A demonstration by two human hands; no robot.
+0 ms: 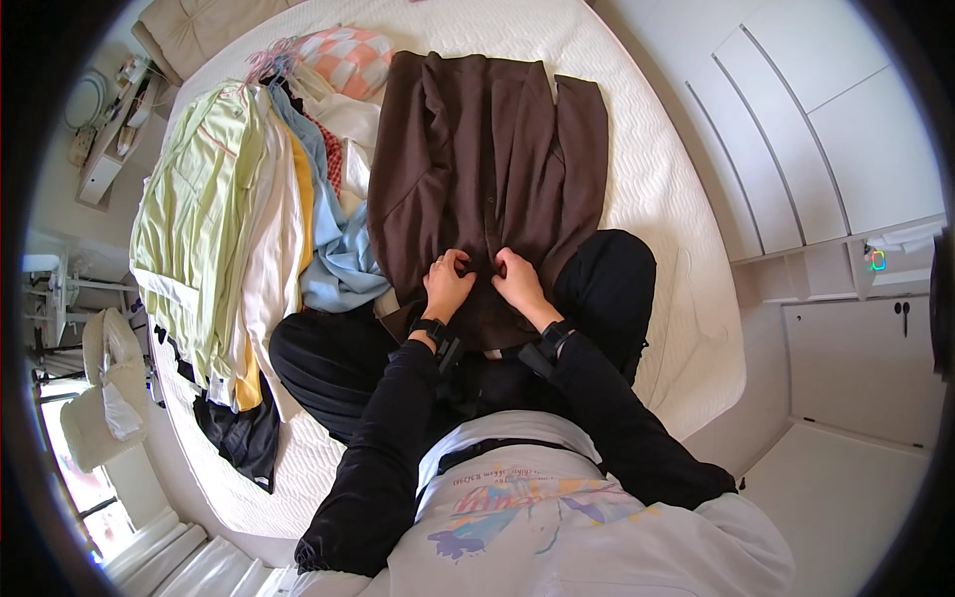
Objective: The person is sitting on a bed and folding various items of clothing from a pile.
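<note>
A dark brown buttoned garment with long sleeves [466, 149] lies spread over the mattress and reaches onto my lap, its lower hem near my waist. My left hand [449, 285] pinches the cloth just left of the front opening, fingers curled. On the opposite side of that opening, my right hand [519, 285] grips the edge between thumb and bent fingers. A small gap parts the two hands. A button shows on the front strip above them; whatever lies under the fingertips is hidden.
Left of the brown garment lies a heap of clothes, with a light green shirt [198, 224] on top and a light blue garment [339, 261] beside it. A pink checked item [347, 60] sits behind. At right, a thin pale hanger [690, 339] rests on the white mattress [656, 194].
</note>
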